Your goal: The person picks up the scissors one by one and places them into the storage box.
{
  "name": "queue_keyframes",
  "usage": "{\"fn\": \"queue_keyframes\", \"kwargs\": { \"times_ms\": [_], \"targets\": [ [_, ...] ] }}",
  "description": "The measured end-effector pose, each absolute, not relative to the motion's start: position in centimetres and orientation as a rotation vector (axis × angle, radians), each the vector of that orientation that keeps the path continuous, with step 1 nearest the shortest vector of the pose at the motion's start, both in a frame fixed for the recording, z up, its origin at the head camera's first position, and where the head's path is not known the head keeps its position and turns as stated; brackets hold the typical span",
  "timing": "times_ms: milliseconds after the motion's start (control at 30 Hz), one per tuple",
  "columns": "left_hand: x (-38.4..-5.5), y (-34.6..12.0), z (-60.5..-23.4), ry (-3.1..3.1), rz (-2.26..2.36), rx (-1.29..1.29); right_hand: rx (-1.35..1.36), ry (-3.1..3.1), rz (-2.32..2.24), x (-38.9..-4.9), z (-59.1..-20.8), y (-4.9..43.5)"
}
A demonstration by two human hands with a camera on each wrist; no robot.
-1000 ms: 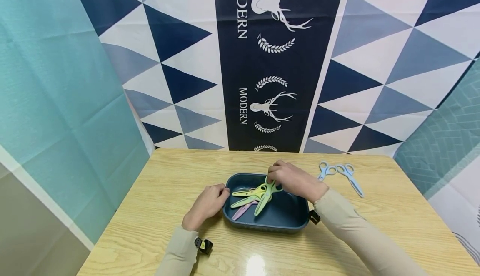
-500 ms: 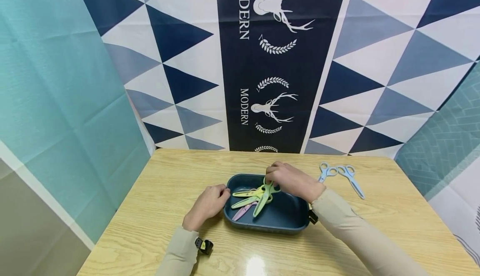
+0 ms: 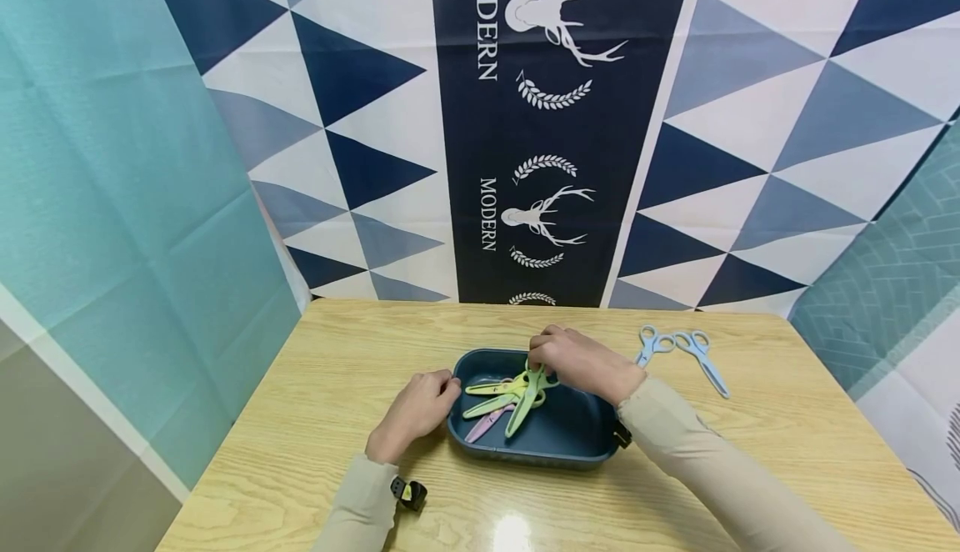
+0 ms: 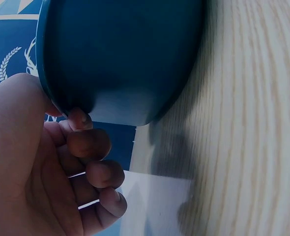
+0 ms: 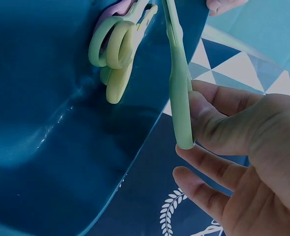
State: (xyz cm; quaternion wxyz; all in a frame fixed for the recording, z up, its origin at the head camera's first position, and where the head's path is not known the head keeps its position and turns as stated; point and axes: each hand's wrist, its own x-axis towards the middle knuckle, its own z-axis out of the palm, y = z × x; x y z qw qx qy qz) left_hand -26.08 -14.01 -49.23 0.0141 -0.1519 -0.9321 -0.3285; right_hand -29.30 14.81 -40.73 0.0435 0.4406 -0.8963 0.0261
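A dark blue plastic bin (image 3: 573,425) stands on the table. My left hand (image 3: 415,406) pinches its left rim between thumb and index finger; the left wrist view shows the other fingers loosely curled below the rim. Over the bin, my right hand (image 3: 581,358) pinches a pair of light green scissors (image 5: 180,98) by a handle loop, the blades slanting down to the left. Inside lie yellow scissors (image 3: 487,388), a second pair of green scissors (image 3: 483,407) and purple scissors (image 3: 483,429), overlapping on the left side. Their handles are partly covered by the held pair in the head view.
Two pairs of light blue scissors lie on the wooden table (image 3: 337,352) behind and right of the bin: one pair (image 3: 656,342) is partly hidden by the right hand, the other (image 3: 705,363) is fully visible. A patterned cloth (image 3: 540,118) hangs behind the table.
My right hand has shifted slightly left and down with the green scissors. The left hand keeps its place on the bin rim, and the other scissors have not moved.
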Motion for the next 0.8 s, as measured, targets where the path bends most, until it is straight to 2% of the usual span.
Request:
{"fn": "queue_keyframes", "kwargs": {
  "times_ms": [800],
  "targets": [
    [-26.2,-14.0,-49.2,-2.906,-1.027,-0.477,1.392,-2.773,0.097,-29.7,-41.9,14.2]
  ]
}}
